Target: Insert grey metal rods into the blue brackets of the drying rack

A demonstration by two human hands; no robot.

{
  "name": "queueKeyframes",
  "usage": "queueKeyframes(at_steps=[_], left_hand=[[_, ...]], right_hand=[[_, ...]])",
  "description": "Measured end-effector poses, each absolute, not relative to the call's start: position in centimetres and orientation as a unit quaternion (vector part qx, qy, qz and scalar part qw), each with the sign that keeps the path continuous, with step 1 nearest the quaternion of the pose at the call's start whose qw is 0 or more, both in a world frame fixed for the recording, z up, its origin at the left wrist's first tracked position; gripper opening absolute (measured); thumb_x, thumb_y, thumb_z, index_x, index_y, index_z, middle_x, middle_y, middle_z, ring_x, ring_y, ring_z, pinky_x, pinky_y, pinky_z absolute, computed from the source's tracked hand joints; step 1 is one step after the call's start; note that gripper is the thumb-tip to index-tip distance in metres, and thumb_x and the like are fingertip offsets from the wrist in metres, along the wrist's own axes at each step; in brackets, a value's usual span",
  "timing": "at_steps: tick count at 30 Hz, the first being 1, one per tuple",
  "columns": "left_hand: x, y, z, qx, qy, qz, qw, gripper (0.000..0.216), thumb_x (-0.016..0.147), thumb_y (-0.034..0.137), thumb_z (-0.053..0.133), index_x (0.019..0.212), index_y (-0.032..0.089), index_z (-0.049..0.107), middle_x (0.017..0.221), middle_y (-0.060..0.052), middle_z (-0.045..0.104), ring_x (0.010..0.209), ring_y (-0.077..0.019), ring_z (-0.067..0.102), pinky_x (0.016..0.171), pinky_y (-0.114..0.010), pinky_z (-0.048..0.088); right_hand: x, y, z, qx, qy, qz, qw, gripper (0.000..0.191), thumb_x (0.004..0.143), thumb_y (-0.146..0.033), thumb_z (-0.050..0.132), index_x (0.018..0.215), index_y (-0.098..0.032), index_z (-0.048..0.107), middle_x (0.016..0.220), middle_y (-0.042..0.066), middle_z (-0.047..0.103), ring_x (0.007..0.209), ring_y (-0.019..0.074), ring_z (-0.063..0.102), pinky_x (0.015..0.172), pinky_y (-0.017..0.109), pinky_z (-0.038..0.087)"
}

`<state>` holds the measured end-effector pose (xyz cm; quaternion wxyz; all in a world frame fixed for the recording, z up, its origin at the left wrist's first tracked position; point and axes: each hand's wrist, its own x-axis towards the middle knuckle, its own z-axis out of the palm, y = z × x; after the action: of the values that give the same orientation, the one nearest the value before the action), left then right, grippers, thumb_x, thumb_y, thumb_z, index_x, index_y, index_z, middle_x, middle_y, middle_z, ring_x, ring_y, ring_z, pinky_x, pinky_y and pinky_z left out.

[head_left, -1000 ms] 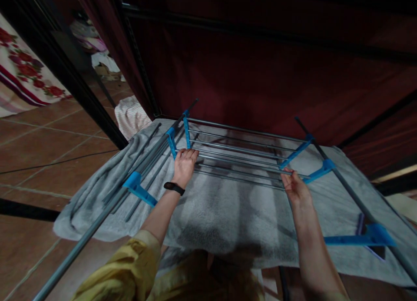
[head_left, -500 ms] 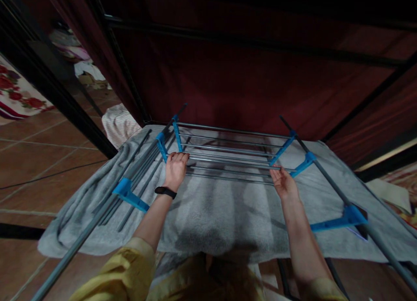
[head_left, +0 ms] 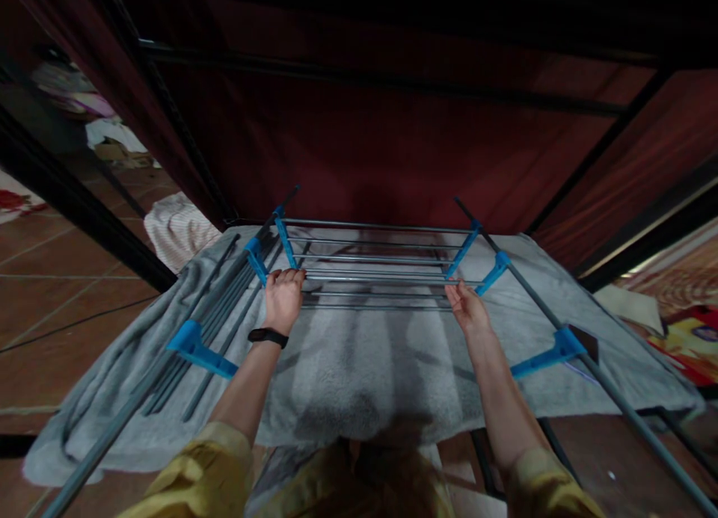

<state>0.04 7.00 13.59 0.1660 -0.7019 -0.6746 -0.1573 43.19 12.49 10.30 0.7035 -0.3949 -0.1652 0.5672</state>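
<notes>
A rack of grey metal tubes with blue plastic brackets stands over a grey towel-like cloth. My left hand is closed over the left end of a horizontal metal rod, beside a blue bracket. At the rod's other end my right hand grips it from below, near the right blue bracket. Long side poles slope toward me on both sides. Nearer to me, a blue bracket on the left and another blue bracket on the right have no rod between them.
Several loose grey tubes lie on the cloth at left. A dark flat object lies beneath the right pole. Behind the rack hangs a dark red curtain with black frame bars. A striped cloth lies on the tiled floor.
The view has shifted, so the rack appears further left. Both hands stay on the same rod at its two ends, with little visible movement relative to the rack.
</notes>
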Motion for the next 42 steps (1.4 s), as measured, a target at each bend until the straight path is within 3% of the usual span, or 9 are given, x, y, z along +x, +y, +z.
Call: queueKeyframes(at_steps=[10,19,26,29,31,36,42], left_hand=[[-0.4,7.3,13.5,-0.71,-0.659,-0.139,0.204,0.036,0.09,0.013,0.036,0.112,0.015,0.063,0.107,-0.013,0.069,0.103,-0.0282,0.06,0.101,-0.041,0.036],[0.2,7.0,14.7,-0.706,-0.676,-0.098,0.19,0.037,0.092,0.018,0.033,0.11,0.014,0.065,0.101,-0.014,0.07,0.102,-0.0284,0.061,0.097,-0.039,0.036],[1.0,7.4,15.7,-0.696,-0.701,-0.068,0.141,0.035,0.093,0.028,0.039,0.111,0.015,0.066,0.109,-0.016,0.071,0.108,-0.0301,0.061,0.098,-0.041,0.037],[1.5,7.5,15.9,-0.707,-0.693,-0.07,0.124,0.036,0.091,0.029,0.044,0.117,0.016,0.064,0.114,-0.016,0.07,0.111,-0.0304,0.061,0.101,-0.043,0.036],[2.0,7.5,16.0,-0.713,-0.689,-0.07,0.111,0.037,0.09,0.029,0.047,0.12,0.016,0.063,0.116,-0.015,0.07,0.114,-0.0313,0.06,0.103,-0.045,0.035],[3.5,7.6,17.4,-0.713,-0.696,-0.068,0.046,0.037,0.09,0.032,0.051,0.124,0.021,0.062,0.124,-0.011,0.068,0.116,-0.0278,0.061,0.103,-0.041,0.039],[4.4,7.8,19.0,-0.728,-0.685,-0.035,-0.007,0.04,0.092,0.035,0.051,0.128,0.022,0.061,0.124,-0.011,0.068,0.115,-0.0258,0.062,0.098,-0.036,0.043]], right_hand=[[42.9,12.2,10.5,-0.37,-0.171,0.569,0.714,0.019,0.087,-0.01,0.062,0.07,-0.019,0.06,0.074,0.0,0.07,0.071,0.0093,0.07,0.081,0.023,0.06],[43.2,10.4,9.9,-0.396,-0.192,0.58,0.685,0.016,0.075,-0.007,0.067,0.081,-0.021,0.061,0.081,0.002,0.073,0.077,0.0133,0.071,0.077,0.026,0.061],[40.5,4.4,4.3,-0.468,-0.293,0.568,0.61,0.021,0.068,-0.026,0.074,0.087,-0.021,0.066,0.082,0.003,0.073,0.071,0.0161,0.067,0.07,0.03,0.057],[39.0,1.9,1.1,-0.556,-0.392,0.466,0.566,0.015,0.07,-0.029,0.07,0.082,-0.022,0.066,0.076,0.001,0.07,0.073,0.0176,0.065,0.072,0.032,0.056],[38.3,0.5,-0.6,-0.586,-0.497,0.365,0.525,0.01,0.076,-0.025,0.061,0.084,-0.023,0.067,0.085,0.004,0.07,0.085,0.0201,0.065,0.085,0.036,0.053],[37.4,-1.7,-2.3,-0.567,-0.675,0.211,0.422,0.029,0.085,-0.013,0.041,0.097,-0.021,0.066,0.104,0.01,0.067,0.104,0.0227,0.062,0.097,0.041,0.048],[36.9,-2.5,-2.3,-0.561,-0.736,0.109,0.362,0.037,0.083,-0.005,0.038,0.106,-0.019,0.063,0.111,0.01,0.065,0.111,0.0234,0.059,0.098,0.041,0.047]])
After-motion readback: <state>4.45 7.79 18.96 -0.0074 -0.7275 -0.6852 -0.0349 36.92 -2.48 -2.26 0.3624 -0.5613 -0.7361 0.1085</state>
